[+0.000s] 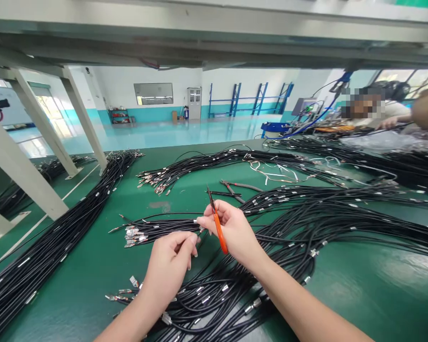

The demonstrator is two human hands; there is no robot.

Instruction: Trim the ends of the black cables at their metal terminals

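In my right hand [231,230] is a pair of orange-handled scissors [219,228], dark pointed tips aimed up and away. The thumb and forefinger of that hand are also pinched together, close to a small light-coloured cable end [201,229]. My left hand [174,259] is closed in a pinch just left of it; what lies between its fingertips is too small to make out. Behind both hands runs a bundle of black cables [171,227] with white connectors [133,236] at its left end. Another loose bundle of black cables [214,299] lies below and right of my hands.
Pliers [248,186] and a thin black tool [224,193] lie beyond my hands on the green table [103,251]. More cable bundles [71,223] spread left and back. White posts [39,156] stand at left, with a shelf beam [199,28] overhead. A co-worker [395,114] is at far right.
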